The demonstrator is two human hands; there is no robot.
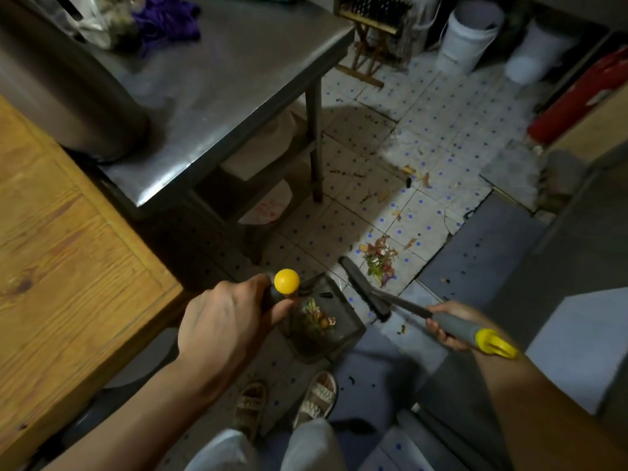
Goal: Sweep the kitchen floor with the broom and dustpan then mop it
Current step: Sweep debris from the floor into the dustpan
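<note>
My left hand point(226, 316) grips the grey dustpan handle with its yellow ball end point(286, 281). The dark dustpan point(343, 326) rests on the tiled floor in front of my feet and holds vegetable scraps. My right hand point(448, 326) holds the grey broom handle point(455, 326), which ends in a yellow loop. The broom head point(365, 288) lies on the floor between the dustpan and a pile of scraps point(379, 261). Smaller bits of litter are scattered farther up the dotted tiles.
A steel table point(217, 107) with a leg point(314, 141) stands at the left, next to a wooden counter point(68, 243). White buckets point(465, 35) and a wooden stand point(368, 45) sit at the back. A red object point(577, 100) and grey mats point(475, 253) lie to the right.
</note>
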